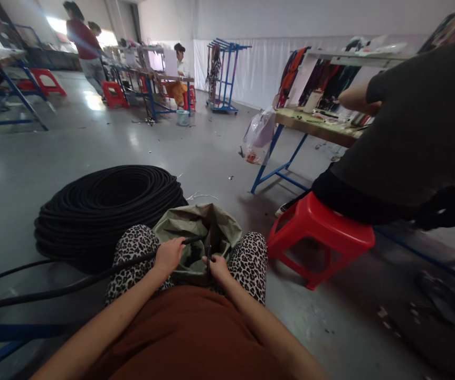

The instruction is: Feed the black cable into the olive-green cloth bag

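My left hand (170, 254) is closed around a thick black cord (132, 261), whose short end sticks out past my fingers over an open olive-green sack (223, 224). The cord trails back across my left knee to the lower left. In my right hand (217, 266) is a pair of scissors (210, 240), blades pointing up and away from me, close to the cord's end. The sack stands between my knees with its mouth folded outward. Dark pieces lie inside it, too shadowed to make out fully.
A large coil of black cord (108, 200) lies on the floor at left. To the right, a person in a dark shirt (421, 126) sits on a red stool (322, 227) at a worktable (310, 122). Farther back are other people, tables and a blue rack (227, 74).
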A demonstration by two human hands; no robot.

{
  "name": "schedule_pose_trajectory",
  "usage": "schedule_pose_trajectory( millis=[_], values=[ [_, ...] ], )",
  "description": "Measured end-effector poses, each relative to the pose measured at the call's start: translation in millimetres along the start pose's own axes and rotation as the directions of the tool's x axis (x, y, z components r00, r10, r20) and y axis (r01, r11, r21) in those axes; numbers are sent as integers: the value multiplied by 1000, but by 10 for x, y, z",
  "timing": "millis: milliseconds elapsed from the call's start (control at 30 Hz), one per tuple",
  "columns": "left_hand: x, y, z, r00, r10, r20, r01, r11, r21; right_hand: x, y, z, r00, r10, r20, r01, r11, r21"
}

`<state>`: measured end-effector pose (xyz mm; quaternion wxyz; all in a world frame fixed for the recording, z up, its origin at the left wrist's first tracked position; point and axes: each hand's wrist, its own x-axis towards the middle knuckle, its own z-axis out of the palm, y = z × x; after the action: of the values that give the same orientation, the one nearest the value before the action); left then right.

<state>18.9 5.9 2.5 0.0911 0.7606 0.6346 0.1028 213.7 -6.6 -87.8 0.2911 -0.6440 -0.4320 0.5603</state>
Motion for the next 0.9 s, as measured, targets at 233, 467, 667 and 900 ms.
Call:
schedule_pose_trajectory(
  millis=[233, 467, 667, 900],
  values=[
    [9, 15, -43, 999, -43, -31, 43, 999, -20, -73, -119, -5, 988, 142, 58, -152, 962, 226],
    [32, 5, -24, 997, -54, -50, 53, 998, -23, -118, -137, -4, 989, 67, 133, -95, 973, 211],
    [32, 0, -11, 997, -60, -44, 59, 998, -35, -157, -147, -30, 987, -6, 158, -12, 994, 109],
    [18, -6, 0, 999, -49, -20, 48, 998, -40, -226, -237, -67, 984, -30, 175, 31, 1000, -2]
  ],
)
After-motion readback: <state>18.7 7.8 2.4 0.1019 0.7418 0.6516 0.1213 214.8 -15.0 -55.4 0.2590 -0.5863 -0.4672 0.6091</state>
